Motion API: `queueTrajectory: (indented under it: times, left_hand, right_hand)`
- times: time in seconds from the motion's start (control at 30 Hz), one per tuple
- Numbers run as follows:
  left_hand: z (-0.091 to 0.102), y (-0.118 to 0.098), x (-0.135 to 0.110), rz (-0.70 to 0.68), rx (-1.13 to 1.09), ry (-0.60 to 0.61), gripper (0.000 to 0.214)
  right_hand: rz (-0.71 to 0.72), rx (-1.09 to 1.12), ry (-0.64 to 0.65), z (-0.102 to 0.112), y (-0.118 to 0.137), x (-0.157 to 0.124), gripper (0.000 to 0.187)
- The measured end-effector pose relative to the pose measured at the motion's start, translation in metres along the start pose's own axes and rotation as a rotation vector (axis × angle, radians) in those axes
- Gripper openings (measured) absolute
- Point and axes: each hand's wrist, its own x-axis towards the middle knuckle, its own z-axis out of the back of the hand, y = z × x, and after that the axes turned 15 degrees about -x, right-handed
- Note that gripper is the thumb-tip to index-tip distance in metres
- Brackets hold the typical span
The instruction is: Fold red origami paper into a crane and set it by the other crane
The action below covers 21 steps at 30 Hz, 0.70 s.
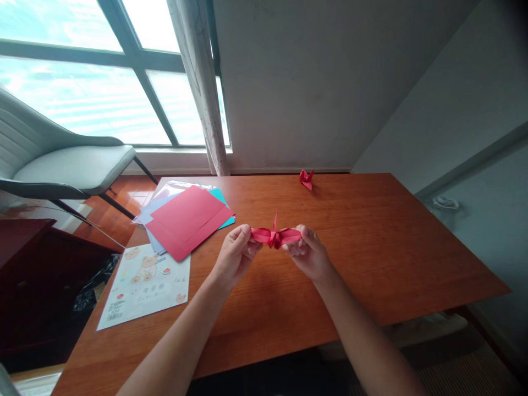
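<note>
Between my hands, above the wooden table, is a red origami crane with its wings spread sideways and a thin point sticking up from the middle. My left hand pinches the tip of one wing between thumb and fingers. The opposite wing tip is pinched by my right hand. A second folded red paper piece, also crane-like, lies near the table's far edge, apart from both hands.
Left of my hands lie stacked red paper sheets over blue sheets and clear plastic wrapping. Nearer me is a white printed sheet with a bear. Beyond the table's left side stand a chair and a dark red cabinet.
</note>
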Motion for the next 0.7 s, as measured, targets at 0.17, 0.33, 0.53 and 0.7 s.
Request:
queueTrajectory:
  times: [0.17,0.33,0.53,0.7]
  left_hand:
    - [-0.0023,-0.0028,-0.0007,-0.004,-0.003,-0.029,0.036]
    - [-0.0017,-0.0025,-0.0009,-0.012,0.040,-0.030,0.035]
    - [-0.0006,-0.0011,-0.0020,-0.020,0.216,0.052,0.037]
    - [-0.0022,-0.0025,-0.0012,-0.102,0.381,-0.009,0.036]
  right_hand:
    - [-0.025,-0.177,0.001,-0.0008,0.0013,0.0009,0.035]
    - [0.002,-0.348,0.026,-0.0011,0.0012,0.0020,0.031]
    - [0.022,-0.483,0.059,-0.0026,-0.0001,0.0019,0.026]
    - [0.059,-0.430,-0.060,-0.0004,-0.0021,0.0041,0.027]
